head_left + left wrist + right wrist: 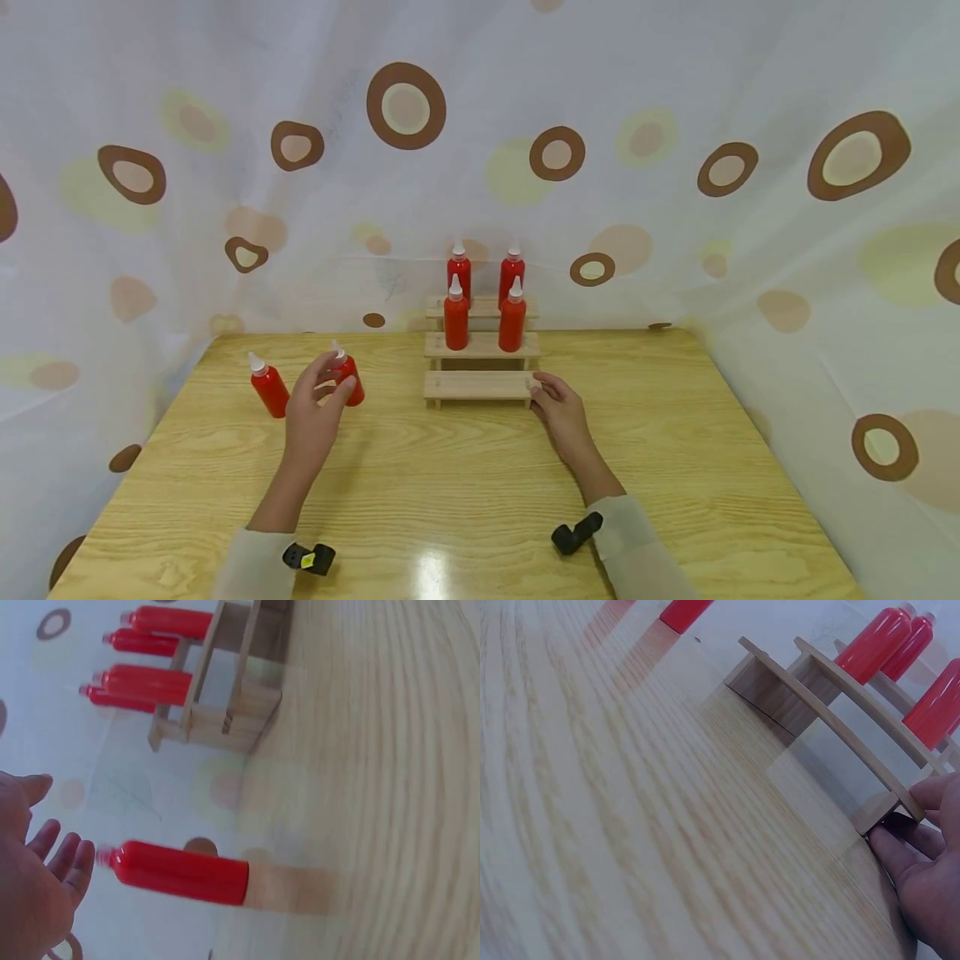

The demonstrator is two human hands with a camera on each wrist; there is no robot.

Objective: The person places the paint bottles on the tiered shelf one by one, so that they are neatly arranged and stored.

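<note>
My left hand (pixel 313 417) is held at the white tip of a red bottle (pixel 352 385), its fingers apart and slightly bent. In the left wrist view that hand (pixel 30 877) is beside the cap end of the bottle (pixel 180 874), not wrapped round it. A three-step wooden rack (pixel 480 383) stands at the middle back. My right hand (pixel 564 421) grips the right end of its lowest step; in the right wrist view the thumb and fingers (pixel 934 862) are round the corner of the rack (pixel 840 731).
Several red bottles with white tips stand on the rack's upper two steps, such as one at the middle right (pixel 512 323). Another red bottle (pixel 270 392) stands at the left on the wooden table (pixel 465 492). Patterned cloth (pixel 480 183) hangs behind and at both sides.
</note>
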